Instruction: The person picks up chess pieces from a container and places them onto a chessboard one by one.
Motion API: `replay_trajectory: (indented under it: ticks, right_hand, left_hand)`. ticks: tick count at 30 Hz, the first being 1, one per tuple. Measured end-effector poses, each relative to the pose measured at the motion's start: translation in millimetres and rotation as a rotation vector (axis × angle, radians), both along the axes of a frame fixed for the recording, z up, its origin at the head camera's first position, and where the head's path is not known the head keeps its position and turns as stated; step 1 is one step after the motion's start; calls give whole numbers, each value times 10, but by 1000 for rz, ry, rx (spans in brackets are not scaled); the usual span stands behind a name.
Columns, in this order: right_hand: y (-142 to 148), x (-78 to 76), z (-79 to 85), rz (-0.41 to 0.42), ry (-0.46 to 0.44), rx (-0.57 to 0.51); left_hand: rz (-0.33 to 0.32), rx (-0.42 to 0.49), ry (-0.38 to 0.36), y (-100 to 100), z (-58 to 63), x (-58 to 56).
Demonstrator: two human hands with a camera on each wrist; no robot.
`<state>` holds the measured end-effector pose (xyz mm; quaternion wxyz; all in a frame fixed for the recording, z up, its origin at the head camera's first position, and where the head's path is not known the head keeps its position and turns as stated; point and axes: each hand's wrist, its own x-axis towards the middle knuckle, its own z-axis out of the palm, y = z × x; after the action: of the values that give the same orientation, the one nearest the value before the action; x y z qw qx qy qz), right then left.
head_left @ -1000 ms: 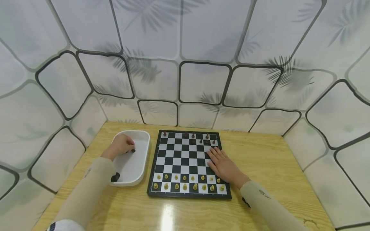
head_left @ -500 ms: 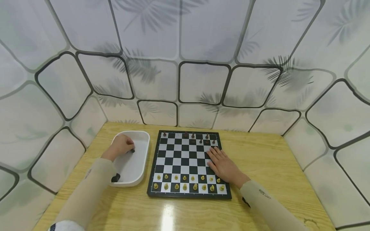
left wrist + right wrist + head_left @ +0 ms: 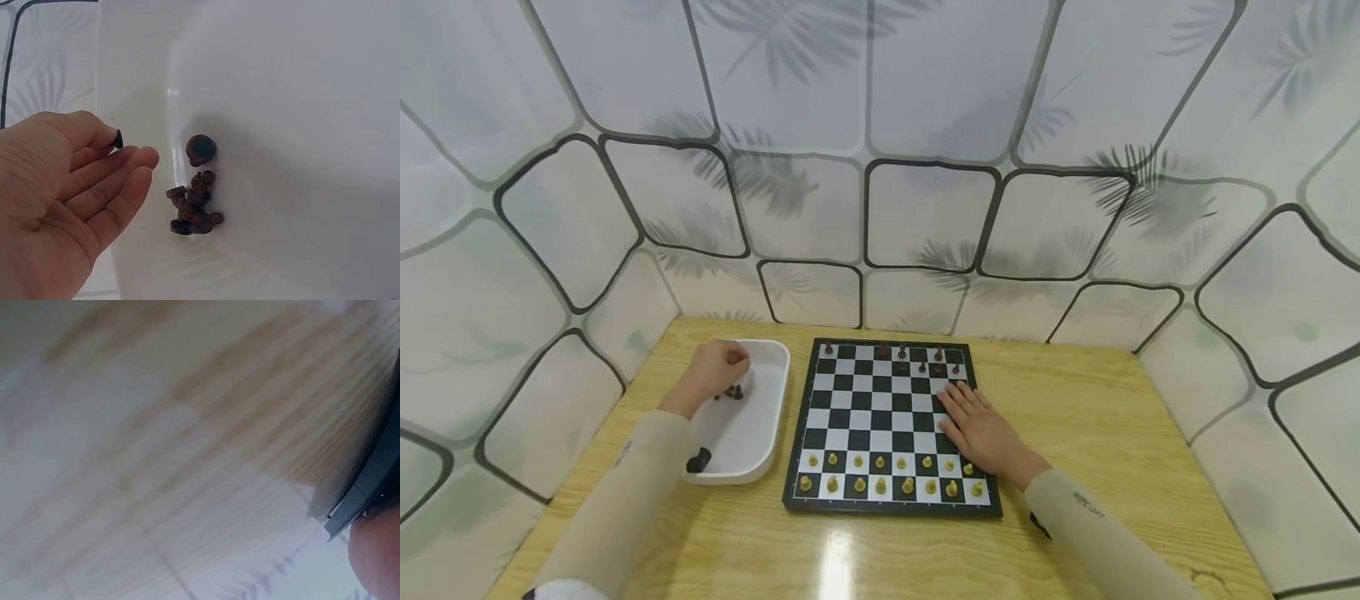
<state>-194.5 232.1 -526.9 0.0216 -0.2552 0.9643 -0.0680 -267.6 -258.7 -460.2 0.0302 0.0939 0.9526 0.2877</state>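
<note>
Over the white tray at the left, my left hand pinches a small chess piece between thumb and forefinger. Only its dark base shows; the fingers hide the rest. Several dark brown chess pieces lie heaped together on the tray floor below the hand, one with its round base turned up. My right hand rests with fingers spread on the right edge of the chessboard. In the right wrist view, part of that hand touches the board's black rim.
Yellow chess pieces fill the two near rows of the board. Several dark red-brown pieces stand in the far rows, mostly to the right. A wooden table carries everything, with patterned fabric walls around it.
My left hand has risen a little from the tray floor with a chess piece between its fingertips, uncovering the heap beneath. The right hand has stayed in place.
</note>
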Motion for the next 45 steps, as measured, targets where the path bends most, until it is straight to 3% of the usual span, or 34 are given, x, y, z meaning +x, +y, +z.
replay_trajectory:
  ticks: [6,14,26,36,45]
  right_hand:
    - [5,-1,5,2,1,-2]
    - [-11,29,27,-1,10,-18]
    - [-5,27,21,-4,17,-10]
    - [-7,30,35,-1,8,-5]
    - [-11,26,32,-4,8,-10]
  left_hand:
    - [-4,29,77,43,99,19]
    - [12,50,88,131,224,27]
    - [-54,130,212,429,355,2]
    - [-53,137,195,692,347,-100]
    - [-89,141,190,955,368,-150]
